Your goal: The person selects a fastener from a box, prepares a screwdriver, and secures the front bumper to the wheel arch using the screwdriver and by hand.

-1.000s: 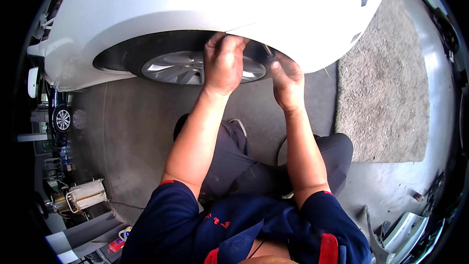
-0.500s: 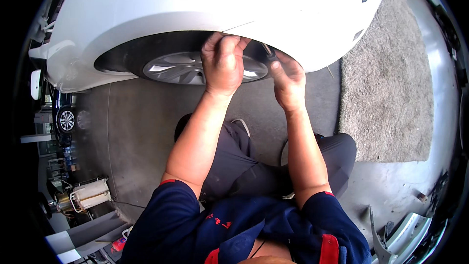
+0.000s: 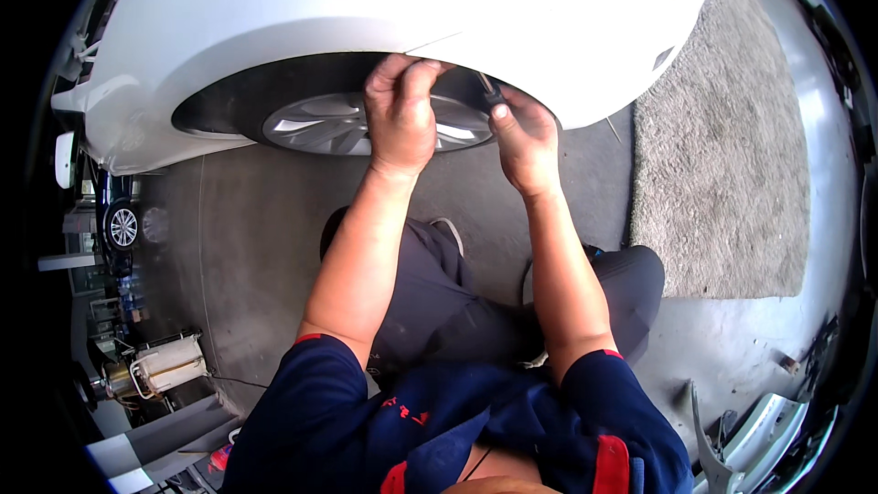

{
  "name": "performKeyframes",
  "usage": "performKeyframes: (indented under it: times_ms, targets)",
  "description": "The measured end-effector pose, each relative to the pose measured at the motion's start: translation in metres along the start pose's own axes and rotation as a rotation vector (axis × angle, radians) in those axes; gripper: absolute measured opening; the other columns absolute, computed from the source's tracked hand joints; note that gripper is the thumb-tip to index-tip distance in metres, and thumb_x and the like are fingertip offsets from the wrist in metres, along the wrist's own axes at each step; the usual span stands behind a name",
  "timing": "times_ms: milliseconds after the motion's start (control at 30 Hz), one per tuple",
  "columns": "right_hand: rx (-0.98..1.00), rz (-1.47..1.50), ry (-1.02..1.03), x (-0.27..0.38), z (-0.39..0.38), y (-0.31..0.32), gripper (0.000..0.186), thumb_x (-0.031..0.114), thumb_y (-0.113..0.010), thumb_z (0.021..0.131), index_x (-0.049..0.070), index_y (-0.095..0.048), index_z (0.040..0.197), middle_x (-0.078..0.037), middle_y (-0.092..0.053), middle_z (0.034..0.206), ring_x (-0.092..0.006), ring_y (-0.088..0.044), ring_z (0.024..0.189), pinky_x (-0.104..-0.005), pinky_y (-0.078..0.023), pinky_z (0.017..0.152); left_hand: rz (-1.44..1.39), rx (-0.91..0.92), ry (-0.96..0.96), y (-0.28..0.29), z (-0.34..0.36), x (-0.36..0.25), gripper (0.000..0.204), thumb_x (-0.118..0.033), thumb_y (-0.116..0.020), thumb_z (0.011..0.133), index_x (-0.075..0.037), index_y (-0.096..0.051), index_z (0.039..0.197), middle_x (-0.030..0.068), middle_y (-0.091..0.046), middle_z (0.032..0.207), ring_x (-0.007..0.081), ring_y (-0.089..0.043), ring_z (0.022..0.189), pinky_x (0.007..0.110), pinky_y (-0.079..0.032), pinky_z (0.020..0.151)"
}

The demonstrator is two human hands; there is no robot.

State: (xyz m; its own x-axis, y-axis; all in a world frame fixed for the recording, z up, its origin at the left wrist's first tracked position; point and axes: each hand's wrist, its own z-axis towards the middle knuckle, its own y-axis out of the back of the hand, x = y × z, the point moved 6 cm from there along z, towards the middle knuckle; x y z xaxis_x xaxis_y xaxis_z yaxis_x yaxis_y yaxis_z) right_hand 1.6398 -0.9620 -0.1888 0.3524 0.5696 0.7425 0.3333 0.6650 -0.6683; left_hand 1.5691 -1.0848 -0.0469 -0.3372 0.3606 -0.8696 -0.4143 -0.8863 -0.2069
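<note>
Above me is the white front fender (image 3: 302,0) of a car, its wheel arch curving over a black tire and silver alloy wheel (image 3: 320,125). My left hand (image 3: 402,119) is closed at the arch's lip, the fingers curled up under the edge and their tips partly hidden. Just to its right, my right hand (image 3: 529,146) grips what looks like a screwdriver (image 3: 495,95) by its dark handle. The thin metal shaft points up toward the arch edge, and its tip is out of sight. A panel seam (image 3: 434,44) meets the arch just above my left fingers.
A grey shaggy mat (image 3: 718,155) lies on the floor at right. Loose white car body parts (image 3: 759,439) rest at lower right. Equipment with a cable (image 3: 169,364) stands at lower left, and a dark car (image 3: 119,220) is further off. My bent knees are below the fender.
The car and both my hands sit slightly further left in the picture. My grips look the same, with the screwdriver still held up at the arch edge.
</note>
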Motion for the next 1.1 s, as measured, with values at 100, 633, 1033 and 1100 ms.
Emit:
performKeyframes:
  times_ms: [100, 633, 1033, 1100]
  targets:
    - [0.029, 0.021, -0.021, 0.0, 0.002, 0.0, 0.035, 0.011, -0.073, 0.091, -0.005, -0.064, 0.121, -0.01, -0.067, 0.116, -0.0164, -0.059, 0.109, -0.0314, -0.044, 0.101, -0.073, 0.013, 0.02, -0.006, 0.0, 0.001, 0.021, 0.001, -0.05, 0.091, 0.004, -0.069, 0.099, 0.0109, -0.071, 0.099, 0.0195, -0.067, 0.094, 0.034, -0.053, 0.091]
    - [0.119, 0.627, -0.184, -0.007, 0.002, 0.004, 0.032, 0.011, -0.069, 0.093, 0.0, -0.057, 0.12, -0.008, -0.065, 0.109, -0.0154, -0.064, 0.09, -0.0234, -0.052, 0.081, -0.129, 0.061, 0.084, 0.002, 0.004, 0.005, 0.02, -0.002, -0.053, 0.092, -0.001, -0.071, 0.099, 0.0095, -0.071, 0.103, 0.0215, -0.066, 0.099, 0.043, -0.053, 0.092]
    - [0.125, 0.575, -0.282, -0.023, 0.012, 0.005, 0.031, 0.026, -0.062, 0.1, 0.003, -0.055, 0.12, -0.01, -0.065, 0.101, -0.0063, -0.051, 0.065, -0.0182, -0.043, 0.055, -0.347, 0.093, 0.19, -0.007, 0.003, 0.015, 0.019, -0.002, -0.052, 0.094, -0.004, -0.071, 0.1, 0.0078, -0.07, 0.104, 0.0198, -0.063, 0.098, 0.039, -0.049, 0.091]
    - [0.166, 0.582, -0.245, -0.019, 0.012, 0.002, 0.031, 0.027, -0.062, 0.1, 0.003, -0.056, 0.119, -0.01, -0.065, 0.1, -0.0056, -0.05, 0.062, -0.0177, -0.043, 0.055, -0.346, 0.172, 0.183, -0.003, 0.008, 0.022, 0.02, -0.001, -0.052, 0.094, -0.004, -0.071, 0.101, 0.0081, -0.069, 0.105, 0.0198, -0.062, 0.098, 0.038, -0.049, 0.09]
